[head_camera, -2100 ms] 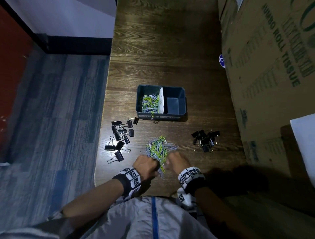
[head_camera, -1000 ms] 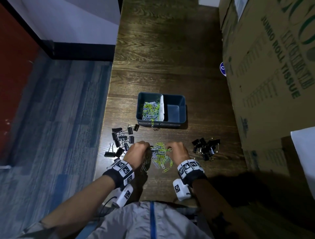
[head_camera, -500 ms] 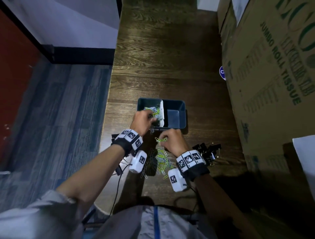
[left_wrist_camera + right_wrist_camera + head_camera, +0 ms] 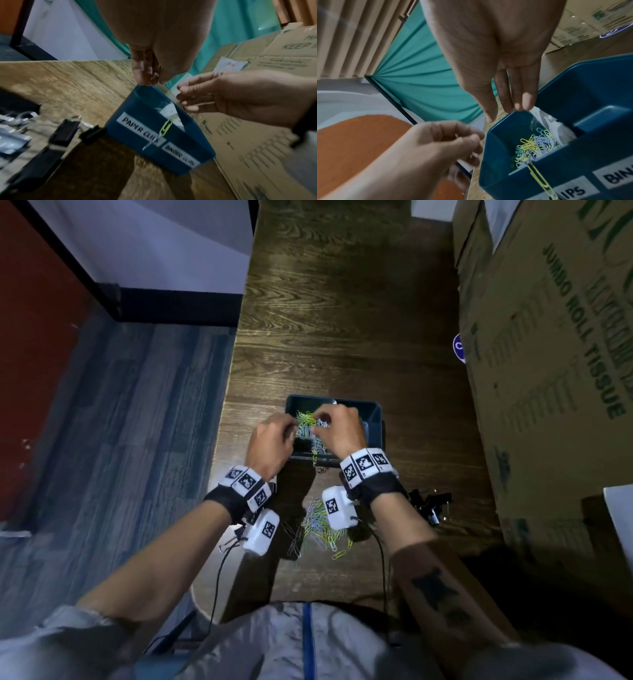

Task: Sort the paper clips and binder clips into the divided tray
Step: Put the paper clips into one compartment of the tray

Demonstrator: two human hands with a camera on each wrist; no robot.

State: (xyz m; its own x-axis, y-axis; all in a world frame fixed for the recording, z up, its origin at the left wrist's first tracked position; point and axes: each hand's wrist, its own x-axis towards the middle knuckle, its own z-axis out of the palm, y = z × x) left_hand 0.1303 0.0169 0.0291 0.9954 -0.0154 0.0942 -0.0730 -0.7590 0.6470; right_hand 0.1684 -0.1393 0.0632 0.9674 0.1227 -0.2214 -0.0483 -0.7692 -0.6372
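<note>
Head view: dark wood table (image 4: 342, 320), blue carpet (image 4: 137, 422)

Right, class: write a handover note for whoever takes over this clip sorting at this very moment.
Left hand: over the tray's paper-clip side, fingers curled. I cannot tell whether it holds clips.
Right hand: over the same side, fingers straight, holding nothing.
Things: tray on the table. Paper clips lie in its left compartment, and one yellow clip hangs over the front wall. Loose paper clips are piled nearer you, with binder clips right of that pile and more on its left.
Done: some paper clips sorted.
Left: the loose paper clips and all binder clips. None show in the right compartment.
</note>
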